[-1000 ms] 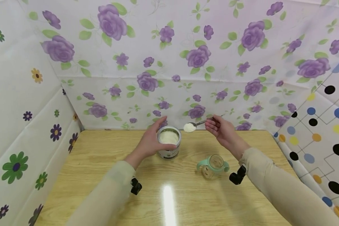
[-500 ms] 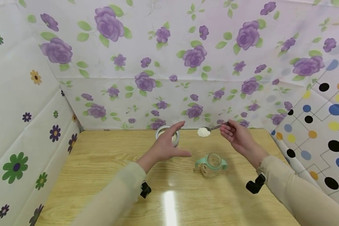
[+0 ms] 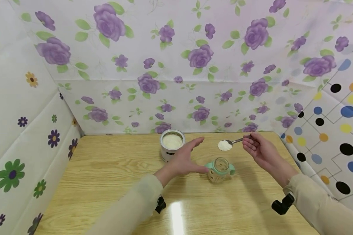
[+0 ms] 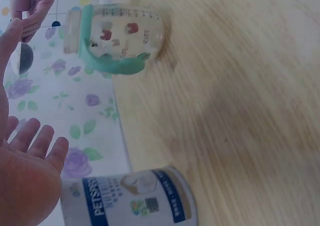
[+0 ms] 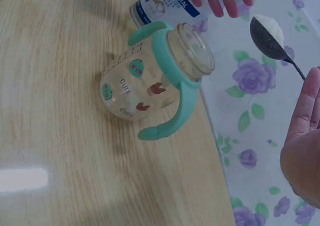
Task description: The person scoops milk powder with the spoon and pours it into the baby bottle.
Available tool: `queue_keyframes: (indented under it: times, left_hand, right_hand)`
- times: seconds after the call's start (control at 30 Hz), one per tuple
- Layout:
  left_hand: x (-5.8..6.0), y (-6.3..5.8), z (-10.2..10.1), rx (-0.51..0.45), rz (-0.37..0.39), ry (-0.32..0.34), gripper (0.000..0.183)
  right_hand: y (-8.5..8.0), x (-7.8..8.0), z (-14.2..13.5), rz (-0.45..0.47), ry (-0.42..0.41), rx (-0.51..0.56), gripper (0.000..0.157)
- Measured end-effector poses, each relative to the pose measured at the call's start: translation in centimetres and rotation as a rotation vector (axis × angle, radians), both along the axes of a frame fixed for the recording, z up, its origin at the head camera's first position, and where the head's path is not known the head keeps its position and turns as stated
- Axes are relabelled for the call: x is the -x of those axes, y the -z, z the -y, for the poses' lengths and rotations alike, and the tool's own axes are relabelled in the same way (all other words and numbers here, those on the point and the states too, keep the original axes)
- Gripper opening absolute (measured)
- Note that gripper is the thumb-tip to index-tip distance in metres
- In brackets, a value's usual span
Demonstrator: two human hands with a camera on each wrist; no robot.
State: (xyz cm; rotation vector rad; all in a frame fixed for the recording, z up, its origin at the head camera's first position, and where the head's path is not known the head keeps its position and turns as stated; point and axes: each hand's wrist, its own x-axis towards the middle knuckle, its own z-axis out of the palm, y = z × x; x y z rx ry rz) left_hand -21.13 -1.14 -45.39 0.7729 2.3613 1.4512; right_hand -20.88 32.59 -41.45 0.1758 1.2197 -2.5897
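Observation:
My right hand (image 3: 263,151) pinches the handle of a metal spoon (image 5: 267,41), its bowl heaped with white powder (image 3: 225,145). The spoon is held level, above and behind a clear baby bottle (image 5: 132,88) with a mint-green two-handled collar. That bottle stands upright, its mouth uncovered. My left hand (image 3: 183,160) is spread with thumb and fingers apart, holding nothing. In the head view its thumb tip overlaps the bottle's left handle. Behind the left hand stands an open can (image 3: 172,143) of white powder, partly covered by the hand; its printed label shows in the left wrist view.
The wooden table (image 3: 114,182) ends at a rear wall cloth (image 3: 120,107) with purple roses, close behind the can. Side cloths rise at left and right. Dark wrist cameras sit on both sleeves.
My left hand has left the can and moved right toward the bottle. My right hand has carried the loaded spoon to the right and slightly nearer. Can and bottle stay in place.

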Motion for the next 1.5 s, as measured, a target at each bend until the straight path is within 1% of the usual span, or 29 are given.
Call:
queue_keyframes:
  times: [0.17, 0.33, 0.53, 0.73, 0.93, 1.13, 1.2, 1.3, 1.5]
  left_hand:
    - [0.0, 1.9, -1.1, 0.019, 0.002, 0.009, 0.113]
    - [-0.3, 3.6, -2.0, 0.021, 0.003, 0.031, 0.113]
    - [-0.8, 5.5, -3.2, -0.005, 0.04, 0.022, 0.11]
    - [-0.8, 7.0, -4.5, -0.058, 0.06, 0.012, 0.107]
    - [-0.8, 8.1, -5.5, -0.083, 0.08, -0.018, 0.102]
    - [-0.8, 8.9, -6.0, -0.103, 0.073, -0.036, 0.081]
    - [-0.8, 9.0, -6.2, -0.099, 0.07, -0.042, 0.075]
    - [-0.8, 9.1, -6.3, -0.099, 0.068, -0.043, 0.069]
    - [-0.7, 9.1, -6.4, -0.092, 0.074, -0.044, 0.07]
  right_hand:
    - [0.6, -0.7, -0.6, 0.002, -0.004, 0.002, 0.038]
    - [1.4, -1.2, -0.9, -0.001, -0.025, 0.018, 0.039]
    - [2.1, -1.6, -1.0, 0.006, -0.033, 0.016, 0.039]
    - [2.8, -2.1, -0.8, -0.009, -0.045, -0.024, 0.039]
    - [3.2, -2.4, -0.8, -0.021, -0.056, -0.04, 0.039]
    - [3.5, -2.5, -0.9, -0.041, -0.076, -0.036, 0.042]
    - [3.6, -2.5, -0.9, -0.049, -0.083, -0.032, 0.043]
    - [3.7, -2.5, -0.9, -0.063, -0.089, -0.03, 0.045]
    - [3.6, -2.5, -1.0, -0.102, -0.097, -0.067, 0.045]
